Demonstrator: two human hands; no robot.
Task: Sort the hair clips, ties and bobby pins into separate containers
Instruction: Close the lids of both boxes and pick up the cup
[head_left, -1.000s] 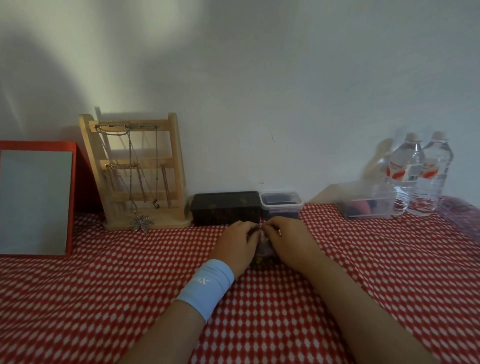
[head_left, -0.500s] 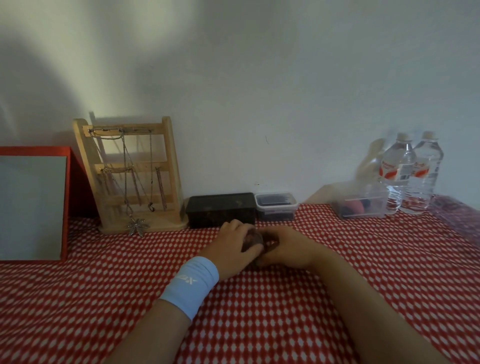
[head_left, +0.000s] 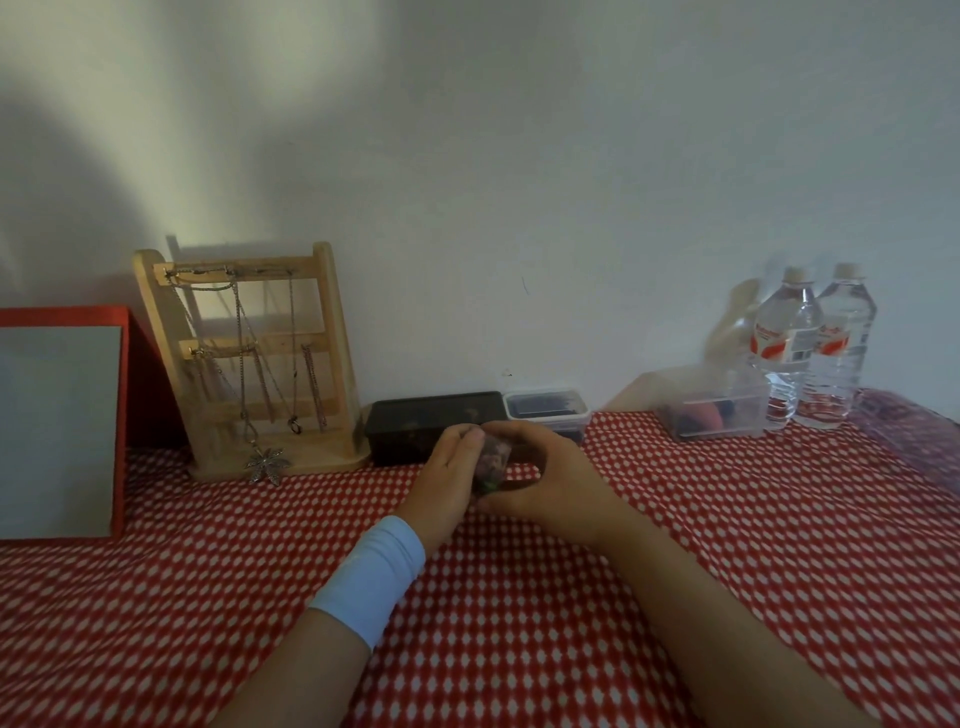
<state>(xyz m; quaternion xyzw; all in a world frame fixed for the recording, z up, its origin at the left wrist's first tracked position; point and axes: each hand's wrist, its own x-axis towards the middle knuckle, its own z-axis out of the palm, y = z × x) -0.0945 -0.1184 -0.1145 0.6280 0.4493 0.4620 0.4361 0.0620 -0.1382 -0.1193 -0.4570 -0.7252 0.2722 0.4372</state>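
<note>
I record my left hand (head_left: 449, 480) and right hand (head_left: 545, 483) both grasping a small clear container (head_left: 491, 462) of dark mixed pieces at bench (head_left: 519, 623) centre, with a black box (head_left: 415, 418) and a small tub (head_left: 548, 408) of dark items at 12 o'clock and a larger tub (head_left: 717, 410) holding red and dark items at 2 o'clock.

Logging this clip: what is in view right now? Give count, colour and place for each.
tablecloth: 1, red with white pattern, covers the table
framed panel: 1, red frame, far left
jewellery stand: 1, pale wood, hung with chains, by the wall
black box: 1, by the wall, centre
tub: 1, clear, dark contents, right of the black box
bin: 1, clear, red and dark items, rear right
water bottles: 2, clear, red labels, behind the bin
small container: 1, dark mixed contents, between the hands
wristband: 1, light blue, left wrist
left hand, right hand: grip the small container
</note>
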